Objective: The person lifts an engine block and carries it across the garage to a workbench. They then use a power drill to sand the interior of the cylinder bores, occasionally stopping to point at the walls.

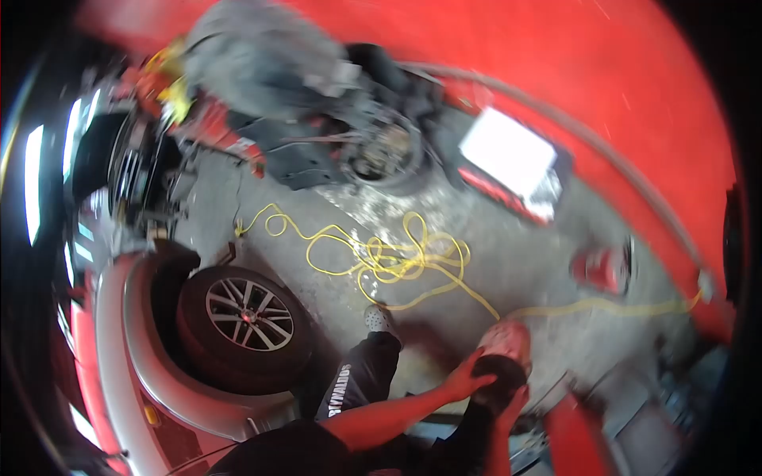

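Observation:
Both my hands are at a dark rounded object, low and right of the middle of the head view. My left hand curves round its left side, fingers bent over the top edge. Against its right side my right hand is closed, partly hidden by the object. Just beyond it shows a pinkish-red rounded shape; blur hides whether the two are one piece. A yellow cord lies tangled on the concrete floor in front and runs past the pinkish shape to the right.
A vehicle's wheel stands left of my leg and shoe. Ahead are a grimy round drum and a grey-covered bulk. A white sheet-like thing and a red item lie near the red wall.

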Motion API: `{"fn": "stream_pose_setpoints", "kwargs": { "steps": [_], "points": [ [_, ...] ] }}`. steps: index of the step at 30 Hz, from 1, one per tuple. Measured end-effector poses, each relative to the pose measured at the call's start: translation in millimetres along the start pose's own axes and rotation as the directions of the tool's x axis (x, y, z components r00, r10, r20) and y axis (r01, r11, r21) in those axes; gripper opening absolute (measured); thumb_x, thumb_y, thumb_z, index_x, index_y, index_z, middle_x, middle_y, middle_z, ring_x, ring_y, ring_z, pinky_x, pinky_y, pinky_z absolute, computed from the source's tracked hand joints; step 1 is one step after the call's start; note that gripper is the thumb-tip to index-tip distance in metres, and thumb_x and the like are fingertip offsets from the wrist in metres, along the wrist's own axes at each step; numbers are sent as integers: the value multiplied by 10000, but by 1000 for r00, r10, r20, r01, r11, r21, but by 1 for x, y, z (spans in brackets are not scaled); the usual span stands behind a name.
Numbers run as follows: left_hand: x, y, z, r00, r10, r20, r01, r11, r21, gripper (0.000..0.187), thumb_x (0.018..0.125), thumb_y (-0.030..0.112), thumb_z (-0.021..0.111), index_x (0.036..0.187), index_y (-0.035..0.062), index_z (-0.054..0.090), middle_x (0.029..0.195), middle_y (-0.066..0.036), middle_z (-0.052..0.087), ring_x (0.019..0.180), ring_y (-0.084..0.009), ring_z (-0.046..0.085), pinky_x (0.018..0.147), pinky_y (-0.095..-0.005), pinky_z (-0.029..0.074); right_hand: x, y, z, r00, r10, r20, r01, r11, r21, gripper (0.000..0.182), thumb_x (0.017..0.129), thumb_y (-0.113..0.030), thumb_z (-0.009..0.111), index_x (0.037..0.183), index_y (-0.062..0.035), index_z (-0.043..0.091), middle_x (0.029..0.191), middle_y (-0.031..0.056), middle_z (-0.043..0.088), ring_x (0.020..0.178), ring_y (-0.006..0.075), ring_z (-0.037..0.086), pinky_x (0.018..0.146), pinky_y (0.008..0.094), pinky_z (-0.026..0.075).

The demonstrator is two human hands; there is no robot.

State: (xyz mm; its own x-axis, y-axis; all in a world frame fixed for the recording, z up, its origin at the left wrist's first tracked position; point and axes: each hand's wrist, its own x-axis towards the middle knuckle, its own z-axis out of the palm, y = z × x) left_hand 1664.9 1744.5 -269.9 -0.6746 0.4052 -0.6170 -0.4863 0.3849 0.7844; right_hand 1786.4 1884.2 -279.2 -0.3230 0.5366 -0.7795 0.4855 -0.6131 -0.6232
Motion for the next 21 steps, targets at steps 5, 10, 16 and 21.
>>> {"fn": "stream_pose_setpoints", "kwargs": {
  "steps": [5, 10, 16, 21],
  "points": [
    [-96, 43, -224, 953, -5, -304, -55, 981, -189, 1074, 836, 478, 799, 1566, -13, 184, 1502, -257, 412, 1402, -317, 417, 1133, -401, 360, -96, -21, 202, 853, -157, 498, 229, 970, -85, 688, 1051, -475, 439, 1521, 2, 282, 1472, 185, 405, 1326, 317, 450, 1114, 428, 383],
    [-213, 127, -436, 863, -185, -469, -54, 891, -450, 1090, 832, 458, 791, 1563, -27, 146, 1370, -268, 543, 1257, -310, 568, 1040, -397, 461, -212, -46, 420, 726, 54, 685, 319, 856, -406, 619, 1004, -607, 453, 1470, -213, 352, 1432, 82, 437, 1267, 258, 492, 984, 512, 478],
    [-253, 133, -616, 643, -238, -728, -313, 786, -533, 1067, 846, 380, 774, 1561, -45, 107, 1428, -266, 479, 1319, -331, 504, 1089, -386, 420, -330, -54, 668, 427, 215, 878, 612, 647, -456, 701, 1001, -655, 387, 1527, -200, 297, 1453, 120, 402, 1295, 271, 467, 930, 512, 499],
    [-258, 127, -780, 476, -348, -808, -475, 672, -569, 1063, 837, 359, 772, 1531, -115, 120, 1439, -300, 454, 1333, -355, 480, 1097, -381, 407, -455, -50, 858, 362, 417, 834, 659, 518, -545, 803, 1005, -638, 392, 1562, -79, 241, 1519, 187, 350, 1422, 306, 346, 1111, 481, 351]
  ]
}}
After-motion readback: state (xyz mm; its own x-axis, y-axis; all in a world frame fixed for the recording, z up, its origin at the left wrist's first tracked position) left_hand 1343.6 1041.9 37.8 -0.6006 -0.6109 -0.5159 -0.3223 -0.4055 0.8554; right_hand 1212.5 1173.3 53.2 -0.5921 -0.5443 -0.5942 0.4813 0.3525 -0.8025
